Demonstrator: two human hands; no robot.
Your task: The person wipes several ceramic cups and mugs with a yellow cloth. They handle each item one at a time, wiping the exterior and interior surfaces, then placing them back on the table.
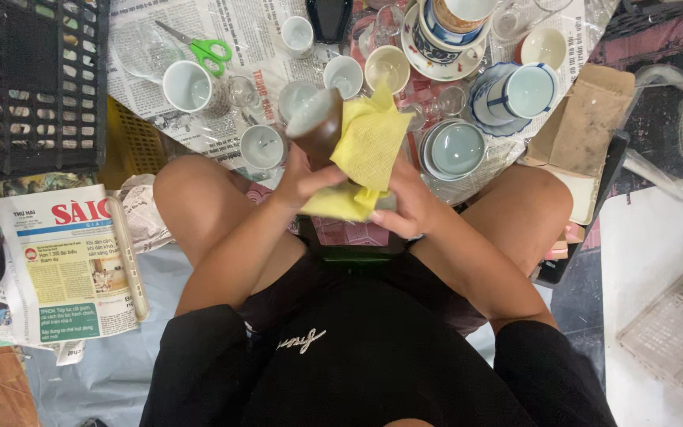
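Note:
My left hand [303, 179] grips a dark brown cup [317, 126] with a pale inside, held tilted above my knees. My right hand [405, 202] presses a yellow cloth [367, 146] against the cup's side and bottom. The cloth drapes over the cup and partly hides my right fingers. Both hands are close together in front of my lap.
Ahead, newspaper on the floor holds several white cups [190, 85], blue-rimmed bowls and saucers [456, 149], glasses and green-handled scissors [205, 49]. A black crate [33, 87] stands at left, a stack of newspapers [65, 261] below it, a cardboard box [586, 119] at right, a white basket [677, 336] lower right.

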